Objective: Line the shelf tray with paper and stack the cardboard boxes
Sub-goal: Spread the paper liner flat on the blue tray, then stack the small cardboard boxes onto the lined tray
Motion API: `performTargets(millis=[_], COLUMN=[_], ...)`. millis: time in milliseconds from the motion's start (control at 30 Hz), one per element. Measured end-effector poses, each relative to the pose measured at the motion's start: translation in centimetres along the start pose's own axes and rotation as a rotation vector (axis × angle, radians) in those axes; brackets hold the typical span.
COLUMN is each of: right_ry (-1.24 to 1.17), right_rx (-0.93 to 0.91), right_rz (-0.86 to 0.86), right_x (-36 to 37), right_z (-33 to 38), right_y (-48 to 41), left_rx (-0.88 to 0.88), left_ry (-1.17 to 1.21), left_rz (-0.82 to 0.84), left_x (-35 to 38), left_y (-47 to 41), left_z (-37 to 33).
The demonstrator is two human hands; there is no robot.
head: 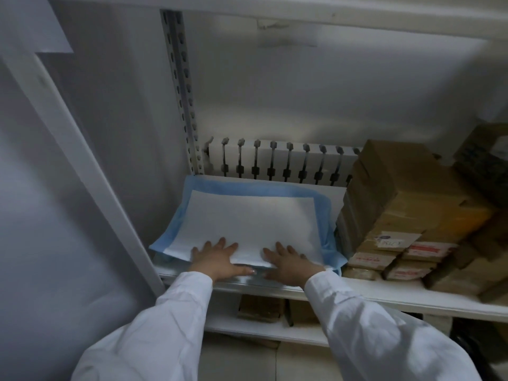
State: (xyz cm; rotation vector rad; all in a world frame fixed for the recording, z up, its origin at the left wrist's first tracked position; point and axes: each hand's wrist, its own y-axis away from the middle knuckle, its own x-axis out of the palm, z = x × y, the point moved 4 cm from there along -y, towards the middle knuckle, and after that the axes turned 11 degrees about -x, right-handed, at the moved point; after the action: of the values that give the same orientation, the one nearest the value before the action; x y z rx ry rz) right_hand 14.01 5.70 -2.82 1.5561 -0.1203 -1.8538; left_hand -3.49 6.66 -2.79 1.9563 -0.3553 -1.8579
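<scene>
On the paper [247,218], left hand [217,259] and right hand [288,264], fingers flat.

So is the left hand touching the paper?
Touching. The head view shows the left hand lying flat on the paper, fingers spread over its near edge.

Both arms are reaching forward, palms facing down.
The left hand [217,261] and right hand [291,266] are lying flat side by side, fingers straight and slightly spread; the left thumb is pointing toward the right hand's fingers.
</scene>
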Motion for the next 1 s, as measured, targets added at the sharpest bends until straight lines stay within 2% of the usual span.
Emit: performTargets(millis=[67, 100, 200, 233, 333, 433, 700, 800, 1000], right_ry=[-0.042, -0.055, -0.082, -0.075, -0.022, 0.016, 0.202, 0.19, -0.182], right_rx=[0.022, 0.031, 0.043, 0.043, 0.028, -0.015, -0.095, 0.037, 0.425], right_rz=[-0.092, -0.159, -0.395, -0.464, -0.668, -0.859, -1.263, -1.376, -1.274], right_x=[-0.6, -1.3, -3.9, -5.0, -8.2, -11.1, -16.8, -18.0, -18.0], right_z=[0.5, 0.9, 2.0, 2.4, 3.2, 3.8, 2.5, 0.0, -7.9], right_y=[0.5, 0.8, 2.1, 2.7, 4.5, 6.6, 13.9, 17.1, 21.5], left_rx=[0.03, 0.065, 0.163, 0.172, 0.092, 0.022, 0.065, 0.129, 0.163], left_ry=[0.118, 0.251, 0.844, 0.97, 1.233, 1.532, 1.718, 1.687, 1.64], left_rz=[-0.083, -0.11, -0.079, -0.09, -0.131, -0.036, 0.126, 0.168, 0.236], left_x=[-0.8, -1.4, -3.4, -4.2, -6.7, -8.4, -11.4, -12.0, -11.9], left_y=[0.8, 1.2, 2.4, 2.7, 3.3, 4.1, 6.7, 7.8, 10.0], left_z=[-0.5, -0.9, -2.0, -2.3, -3.4, -5.0, -11.6, -14.3, -19.4])
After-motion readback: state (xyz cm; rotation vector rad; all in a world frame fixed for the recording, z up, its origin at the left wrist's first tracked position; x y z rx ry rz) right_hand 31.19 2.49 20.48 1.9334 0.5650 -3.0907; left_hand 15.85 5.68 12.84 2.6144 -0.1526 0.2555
